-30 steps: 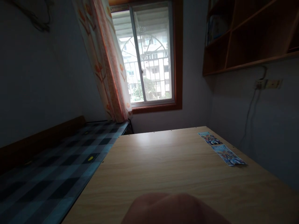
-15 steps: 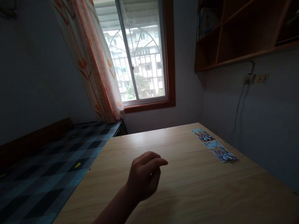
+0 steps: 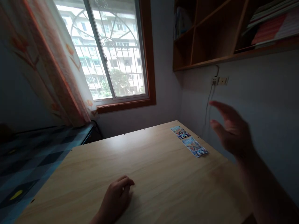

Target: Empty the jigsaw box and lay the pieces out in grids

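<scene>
— Fingers (image 3: 126, 182) of the left hand (image 3: 115, 197)?
— Loosely curled, empty, resting on the table (image 3: 151, 161). Right hand (image 3: 231, 130) hangs spread, empty.
— The cards (image 3: 194, 147)?
— Flat near the right edge, end to end, long axis toward the window (image 3: 112, 53) wall.

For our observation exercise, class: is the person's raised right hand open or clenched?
Open. The right hand hovers off the table, fingers extended and apart, holding nothing, near the picture cards.
</scene>
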### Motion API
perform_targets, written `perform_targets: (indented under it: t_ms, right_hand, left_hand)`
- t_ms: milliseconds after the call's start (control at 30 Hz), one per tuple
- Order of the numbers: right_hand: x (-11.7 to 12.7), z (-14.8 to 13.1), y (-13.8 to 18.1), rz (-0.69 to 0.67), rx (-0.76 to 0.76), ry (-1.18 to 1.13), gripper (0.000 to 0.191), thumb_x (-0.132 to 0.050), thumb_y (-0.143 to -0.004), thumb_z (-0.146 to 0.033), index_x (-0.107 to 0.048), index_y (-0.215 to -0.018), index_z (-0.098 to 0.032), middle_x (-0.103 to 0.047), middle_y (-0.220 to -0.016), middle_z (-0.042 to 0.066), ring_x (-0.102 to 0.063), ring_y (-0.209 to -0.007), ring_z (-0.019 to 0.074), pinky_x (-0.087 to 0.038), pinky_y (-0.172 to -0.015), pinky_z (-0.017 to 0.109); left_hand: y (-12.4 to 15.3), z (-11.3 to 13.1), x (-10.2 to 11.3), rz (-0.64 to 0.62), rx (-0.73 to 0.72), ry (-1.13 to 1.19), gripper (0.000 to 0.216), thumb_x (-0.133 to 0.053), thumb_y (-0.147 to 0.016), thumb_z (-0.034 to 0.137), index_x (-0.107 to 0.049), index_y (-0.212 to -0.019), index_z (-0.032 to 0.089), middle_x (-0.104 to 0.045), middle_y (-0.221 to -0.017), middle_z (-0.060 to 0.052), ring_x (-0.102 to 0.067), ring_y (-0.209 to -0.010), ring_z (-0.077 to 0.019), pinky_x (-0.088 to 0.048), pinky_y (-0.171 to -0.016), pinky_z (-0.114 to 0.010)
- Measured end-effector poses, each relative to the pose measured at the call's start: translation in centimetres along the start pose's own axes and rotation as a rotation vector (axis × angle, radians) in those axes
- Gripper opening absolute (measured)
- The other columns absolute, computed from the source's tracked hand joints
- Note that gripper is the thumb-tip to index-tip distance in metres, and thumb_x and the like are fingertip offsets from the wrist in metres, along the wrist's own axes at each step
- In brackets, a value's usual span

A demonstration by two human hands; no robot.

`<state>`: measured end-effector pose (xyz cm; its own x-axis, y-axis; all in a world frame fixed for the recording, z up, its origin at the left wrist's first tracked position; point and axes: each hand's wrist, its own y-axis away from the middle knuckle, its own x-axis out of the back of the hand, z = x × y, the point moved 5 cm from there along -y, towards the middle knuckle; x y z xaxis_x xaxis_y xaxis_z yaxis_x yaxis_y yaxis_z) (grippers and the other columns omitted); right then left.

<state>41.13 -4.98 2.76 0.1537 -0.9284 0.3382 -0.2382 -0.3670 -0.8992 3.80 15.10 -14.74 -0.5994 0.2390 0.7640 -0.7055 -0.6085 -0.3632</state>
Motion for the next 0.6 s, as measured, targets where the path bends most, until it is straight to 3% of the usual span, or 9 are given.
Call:
perform_targets:
  t_ms: [67, 167, 233, 400, 600]
  right_hand:
    - [-4.1, 3.3, 1.3, -0.164, -0.135, 0.055, 0.048, -0.050, -0.089, -0.017, -0.059, -0.137, -0.021, -0.062, -0.134, 0.008, -0.057, -0.125, 0.0221, -0.043, -0.112, 0.040]
    - [-11.4, 9.4, 5.7, -0.578, -0.402, 0.240, 0.050, -0.043, -0.085, -0.008, -0.065, -0.130, -0.015, -0.062, -0.136, 0.009, -0.056, -0.126, 0.0194, -0.041, -0.112, 0.028]
    - [-14.4, 11.9, 8.7, -0.663, -0.464, 0.280, 0.053, -0.042, -0.082, -0.004, -0.067, -0.128, -0.014, -0.064, -0.134, 0.011, -0.059, -0.122, 0.0205, -0.043, -0.108, 0.027]
    - [-17.2, 13.7, 13.2, -0.770, -0.495, 0.350, 0.051, -0.047, -0.086, -0.014, -0.062, -0.135, -0.012, -0.057, -0.142, 0.014, -0.052, -0.131, 0.0238, -0.038, -0.111, 0.030]
    - [-17.9, 11.9, 13.8, -0.844, -0.465, 0.410, 0.040, -0.051, -0.089, -0.029, -0.070, -0.124, -0.021, -0.065, -0.128, 0.012, -0.058, -0.116, 0.0261, -0.041, -0.100, 0.033]
  left_hand:
    - [-0.3, -0.3, 0.4, 0.026, 0.032, 0.017, 0.029, -0.045, -0.087, 0.021, -0.072, -0.075, 0.021, -0.072, -0.077, -0.003, -0.067, -0.070, -0.0166, -0.051, -0.066, -0.024]
    - [-0.7, -0.9, 0.7, 0.061, 0.067, 0.039, 0.029, -0.046, -0.084, 0.023, -0.073, -0.074, 0.022, -0.073, -0.076, -0.003, -0.068, -0.071, -0.0179, -0.052, -0.065, -0.025]
    - [-0.8, -1.2, 0.8, 0.073, 0.089, 0.044, 0.028, -0.046, -0.082, 0.023, -0.073, -0.073, 0.022, -0.073, -0.076, -0.003, -0.069, -0.071, -0.0186, -0.052, -0.066, -0.025]
    - [-1.0, -1.7, 0.9, 0.084, 0.144, 0.050, 0.028, -0.046, -0.079, 0.026, -0.074, -0.072, 0.022, -0.073, -0.075, -0.003, -0.069, -0.070, -0.0197, -0.052, -0.064, -0.026]
    - [-1.1, -1.7, 0.8, 0.060, 0.137, 0.058, 0.029, -0.045, -0.078, 0.027, -0.073, -0.071, 0.022, -0.073, -0.073, -0.003, -0.068, -0.070, -0.0199, -0.052, -0.064, -0.027]
